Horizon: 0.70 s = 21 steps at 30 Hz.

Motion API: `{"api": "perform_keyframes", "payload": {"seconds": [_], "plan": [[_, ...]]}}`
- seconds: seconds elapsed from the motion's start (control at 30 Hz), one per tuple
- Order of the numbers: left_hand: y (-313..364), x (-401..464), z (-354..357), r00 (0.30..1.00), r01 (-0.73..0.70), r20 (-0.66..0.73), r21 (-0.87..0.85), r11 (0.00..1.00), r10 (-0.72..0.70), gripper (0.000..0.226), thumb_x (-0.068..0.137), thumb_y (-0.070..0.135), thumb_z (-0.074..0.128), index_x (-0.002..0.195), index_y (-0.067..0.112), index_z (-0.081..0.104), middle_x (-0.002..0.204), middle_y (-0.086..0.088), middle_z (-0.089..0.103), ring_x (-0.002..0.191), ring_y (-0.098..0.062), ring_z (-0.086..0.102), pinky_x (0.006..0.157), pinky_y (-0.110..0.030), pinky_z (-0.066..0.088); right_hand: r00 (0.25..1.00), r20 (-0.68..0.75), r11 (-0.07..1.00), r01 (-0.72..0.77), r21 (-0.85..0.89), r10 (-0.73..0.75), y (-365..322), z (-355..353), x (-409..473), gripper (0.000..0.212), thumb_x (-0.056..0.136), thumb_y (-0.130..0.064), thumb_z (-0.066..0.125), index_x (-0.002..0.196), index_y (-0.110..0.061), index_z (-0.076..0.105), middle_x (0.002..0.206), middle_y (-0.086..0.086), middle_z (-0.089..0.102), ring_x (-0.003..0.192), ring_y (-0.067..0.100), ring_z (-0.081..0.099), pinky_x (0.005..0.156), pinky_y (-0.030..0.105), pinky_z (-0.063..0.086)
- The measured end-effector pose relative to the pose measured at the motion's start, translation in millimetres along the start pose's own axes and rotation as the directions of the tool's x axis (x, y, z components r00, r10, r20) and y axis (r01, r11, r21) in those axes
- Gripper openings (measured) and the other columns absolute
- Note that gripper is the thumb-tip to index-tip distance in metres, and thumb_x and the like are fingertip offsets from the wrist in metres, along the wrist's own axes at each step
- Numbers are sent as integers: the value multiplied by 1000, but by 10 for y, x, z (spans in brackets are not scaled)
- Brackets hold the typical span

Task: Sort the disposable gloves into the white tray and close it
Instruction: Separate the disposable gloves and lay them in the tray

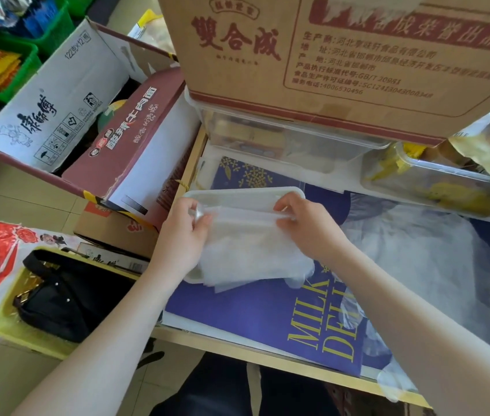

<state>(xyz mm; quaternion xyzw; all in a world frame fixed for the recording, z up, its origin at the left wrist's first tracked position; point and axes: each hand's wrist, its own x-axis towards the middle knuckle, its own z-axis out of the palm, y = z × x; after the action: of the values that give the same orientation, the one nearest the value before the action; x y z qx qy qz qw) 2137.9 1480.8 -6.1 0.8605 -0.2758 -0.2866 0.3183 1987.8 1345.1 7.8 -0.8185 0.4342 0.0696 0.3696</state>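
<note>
Left hand [188, 232] and right hand [303, 223] pinch the far edge of the gloves [249, 250] over the white tray [243, 195]; the stack's near end overhangs the tray's near rim.

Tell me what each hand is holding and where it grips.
Both hold the stack of disposable gloves over the white tray: the left hand pinches its far left corner, the right hand its far right corner.

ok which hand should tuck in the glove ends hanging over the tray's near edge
Probably the left hand: it lies along the tray side, nearest the gloves spilling over the near rim. The right hand pinches their far end, pinning them.
</note>
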Motion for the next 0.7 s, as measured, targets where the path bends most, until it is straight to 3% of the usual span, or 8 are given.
{"api": "perform_keyframes", "payload": {"seconds": [0.13, 0.23, 0.3, 0.37, 0.47, 0.53, 0.63, 0.7], "plan": [[61, 39, 38, 989, -133, 15, 540, 831, 148, 37, 98, 34, 40, 120, 4, 44, 94, -14, 61, 83, -31, 59, 57, -34, 38, 975, -217, 993, -63, -104, 39, -178, 136, 53, 24, 93, -2, 37, 114, -11, 45, 109, 11, 57, 83, 30, 51, 65, 33, 38], [45, 34, 35, 938, -227, -30, 700, 677, 346, 50, 79, 25, 71, 117, -1, 52, 99, -20, 59, 82, -37, 58, 58, -38, 44, 967, -254, 960, -101, -260, 33, -232, 265, 71, 30, 90, 3, 35, 118, -6, 40, 115, 12, 52, 90, 35, 57, 64, 32, 35], [-35, 9, 31, 861, -351, -22, 695, 627, 508, 49, 67, 19, 79, 108, 1, 59, 98, -20, 59, 77, -37, 58, 60, -38, 46, 971, -231, 955, -128, -268, 65, -237, 347, 84, 32, 92, 3, 34, 123, -5, 38, 118, 13, 51, 94, 37, 59, 63, 32, 36], [-134, 1, 39, 779, -549, 126, 609, 573, 614, 35, 71, 21, 76, 99, 4, 63, 97, -16, 59, 77, -35, 59, 63, -39, 47, 974, -198, 970, -153, -191, 114, -248, 393, 102, 30, 95, 0, 33, 123, -5, 39, 118, 13, 53, 95, 35, 59, 64, 29, 34], [-261, 43, 44, 757, -633, 317, 571, 522, 571, 38, 74, 30, 71, 100, 4, 66, 105, -20, 61, 88, -38, 62, 71, -43, 52, 968, -188, 984, -176, -26, 168, -261, 421, 126, 26, 97, -2, 33, 122, -6, 39, 120, 12, 51, 98, 33, 57, 67, 28, 33], [-313, 99, 47, 772, -622, 387, 626, 471, 505, 50, 67, 33, 78, 106, 2, 66, 115, -22, 61, 99, -39, 62, 79, -45, 53, 970, -188, 986, -161, -33, 152, -262, 432, 106, 31, 94, 1, 34, 124, -4, 38, 123, 15, 46, 102, 33, 52, 70, 29, 33], [-311, 170, 55, 768, -622, 414, 663, 417, 488, 67, 58, 29, 85, 115, 1, 63, 128, -24, 55, 114, -41, 57, 87, -50, 50, 955, -281, 938, -13, -347, -91, -249, 500, 41, 51, 79, 9, 51, 129, 4, 41, 130, 23, 45, 117, 39, 46, 90, 39, 44], [-299, 220, 79, 780, -611, 430, 681, 404, 455, 84, 49, 30, 89, 121, 1, 56, 131, -23, 54, 115, -40, 56, 86, -48, 51, 886, -333, 857, 125, -501, -324, -211, 624, 25, 57, 66, -2, 74, 120, 4, 55, 125, 25, 54, 117, 42, 52, 96, 44, 46]]}}
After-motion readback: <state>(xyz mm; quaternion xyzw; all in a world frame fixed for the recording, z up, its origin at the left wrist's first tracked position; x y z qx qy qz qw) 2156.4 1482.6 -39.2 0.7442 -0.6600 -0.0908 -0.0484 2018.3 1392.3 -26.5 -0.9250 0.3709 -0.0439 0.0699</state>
